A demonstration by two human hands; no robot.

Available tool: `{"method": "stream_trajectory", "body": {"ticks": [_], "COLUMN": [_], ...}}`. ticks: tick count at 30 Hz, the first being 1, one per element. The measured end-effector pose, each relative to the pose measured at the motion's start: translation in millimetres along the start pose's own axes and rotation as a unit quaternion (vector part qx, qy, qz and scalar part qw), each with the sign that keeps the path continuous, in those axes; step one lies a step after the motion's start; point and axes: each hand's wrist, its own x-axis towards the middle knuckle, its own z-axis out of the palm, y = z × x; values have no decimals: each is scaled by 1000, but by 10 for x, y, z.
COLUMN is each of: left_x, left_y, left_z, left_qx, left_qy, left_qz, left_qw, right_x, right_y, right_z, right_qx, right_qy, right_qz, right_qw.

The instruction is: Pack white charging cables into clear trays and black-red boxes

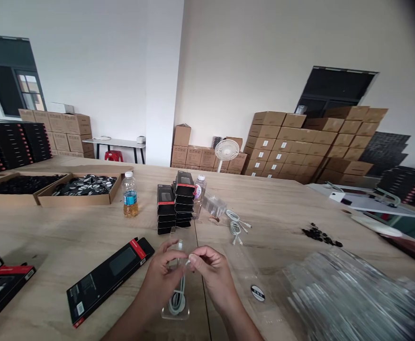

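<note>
A white charging cable (177, 302) lies coiled in a clear plastic tray (175, 316) in front of me. My left hand (165, 270) is curled over the tray, its fingers and thumb closing on the cable's upper part. One pale plug (180, 244) shows beyond those fingertips. Close beside it, my right hand (211, 270) pinches a small white end of the cable between thumb and forefinger. Left of the hands lies a long black box with a red band (108, 279). Another clear tray (257, 265), with a round black-and-white sticker (257, 292), lies to the right.
Small black boxes (179, 199) stand stacked ahead, between two bottles (130, 194). Spare cables (236, 225) lie to their right. Clear trays (349, 293) pile up at right, near small black pieces (321, 234). Open cartons (81, 201) sit at left.
</note>
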Motion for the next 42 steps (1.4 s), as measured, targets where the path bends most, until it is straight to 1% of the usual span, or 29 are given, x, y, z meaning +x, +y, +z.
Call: {"method": "stream_trajectory", "body": {"ticks": [3, 5, 7, 8, 11, 12, 13, 14, 15, 16, 17, 19, 20, 21, 22, 23, 24, 25, 27, 29, 30, 31, 33, 35, 37, 40, 42], "left_x": [-15, -23, -22, -17, 2, 8, 11, 11, 6, -4, -18, -53, -68, -79, -84, -83, -76, -65, -39, -18, -13, -11, -15, -24, -32, -38, -41], "left_y": [53, 61, 52, 48, 79, 107, 141, 179, 214, 242, 261, 265, 252, 232, 210, 190, 174, 166, 168, 182, 186, 185, 172, 158, 157, 188, 219], "left_z": [-3, 1, 6, 9, 7, -3, -22, -49, -85, -128, -171, -243, -262, -264, -250, -223, -187, -147, -76, -40, -37, -40, -54, -59, -49, -21, -5], "left_qx": [43, 57, 71, 73, 59, 55, 51, 43, 24, -10, -56, -152, -181, -193, -192, -182, -168, -154, -138, -138, -144, -151, -176, -217, -260, -299, -310], "left_qy": [-12, -11, 0, 7, 7, 2, -9, -31, -66, -112, -169, -276, -308, -321, -317, -294, -258, -218, -156, -124, -112, -95, -68, -64, -70, -61, -71], "left_qz": [-2, 0, 3, 2, -21, -32, -43, -55, -73, -104, -148, -246, -284, -306, -312, -305, -290, -268, -209, -164, -152, -146, -143, -141, -166, -219, -229], "left_qw": [999, 998, 997, 997, 998, 998, 998, 997, 995, 988, 973, 917, 890, 875, 875, 888, 906, 926, 955, 969, 971, 973, 972, 964, 949, 927, 920], "right_x": [-13, -8, 6, 15, 27, 20, 7, -15, -44, -79, -119, -194, -223, -240, -244, -236, -216, -186, -113, -43, -16, 3, 23, 28, 31, 41, 49], "right_y": [-7, -14, -12, -8, -11, -26, -53, -94, -148, -214, -287, -427, -481, -516, -527, -516, -483, -434, -316, -213, -177, -151, -122, -101, -71, -12, 28], "right_z": [45, 56, 35, 12, -75, -99, -115, -123, -122, -113, -99, -65, -51, -41, -36, -36, -40, -47, -68, -89, -96, -101, -105, -105, -105, -101, -93], "right_qx": [-5, -6, -17, -25, -42, -39, -37, -42, -58, -83, -115, -183, -207, -221, -225, -222, -213, -196, -133, -56, -27, -9, -3, -15, -36, -75, -99], "right_qy": [-4, 10, 24, 19, -39, -58, -70, -81, -96, -114, -137, -189, -209, -223, -232, -231, -219, -196, -117, -38, -13, 3, 14, 25, 32, 34, 32], "right_qz": [-12, -10, 15, 40, 111, 114, 102, 80, 52, 20, -17, -87, -113, -130, -135, -130, -118, -98, -50, -8, 4, 11, 18, 16, 10, -10, -36], "right_qw": [1000, 1000, 999, 999, 992, 991, 992, 993, 992, 990, 984, 961, 949, 941, 937, 938, 945, 956, 983, 998, 1000, 1000, 1000, 999, 999, 997, 994]}}
